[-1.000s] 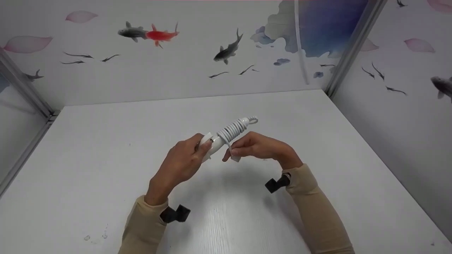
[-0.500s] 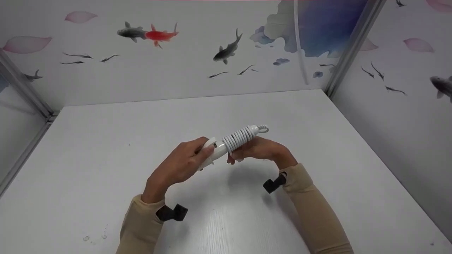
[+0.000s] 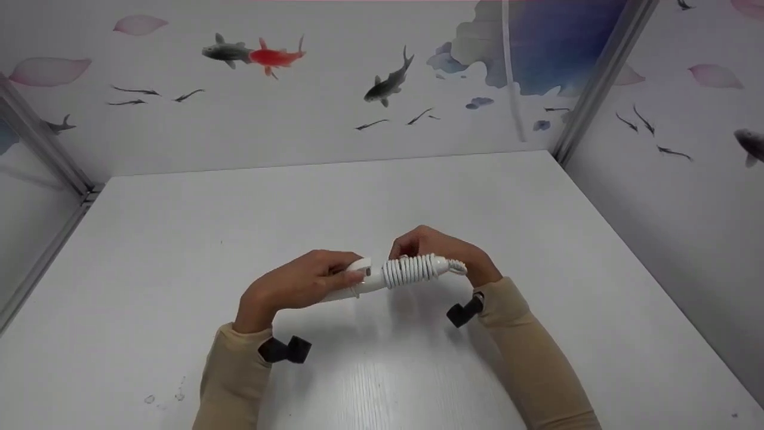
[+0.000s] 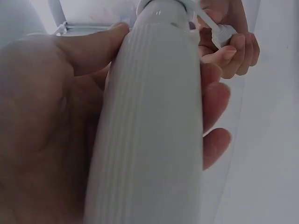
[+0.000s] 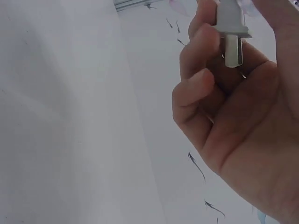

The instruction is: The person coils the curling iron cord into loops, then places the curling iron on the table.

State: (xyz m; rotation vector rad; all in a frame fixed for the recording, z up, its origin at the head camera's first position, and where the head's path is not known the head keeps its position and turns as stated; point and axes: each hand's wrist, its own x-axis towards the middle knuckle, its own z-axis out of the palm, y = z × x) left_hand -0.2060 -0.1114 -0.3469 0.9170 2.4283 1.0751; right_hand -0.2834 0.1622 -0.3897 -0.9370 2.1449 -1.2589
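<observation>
A white hair iron (image 3: 373,279), with a ribbed body in the left wrist view, is held above the table, nearly level. My left hand (image 3: 304,278) grips its left part, thumb along one side and fingers round the other. White cord (image 3: 412,270) is wound in several turns round the right part, and a cord loop (image 3: 458,267) sticks out at the tip. Behind the coil, my right hand (image 3: 441,248) pinches the white plug (image 5: 230,18), its prongs pointing toward the palm. In the head view the plug is hidden; a stretch of cord leads to it in the left wrist view.
The white table (image 3: 149,298) reaches to a back wall (image 3: 298,131) painted with fish, and to side walls. A grey metal post (image 3: 603,77) stands in the back right corner. Black camera mounts (image 3: 285,350) sit on both wrists.
The hair iron has swung from slanting up and right to nearly level, its tip coming nearer. My right hand has gone from the coil's near side, beneath it, to its far side with the plug.
</observation>
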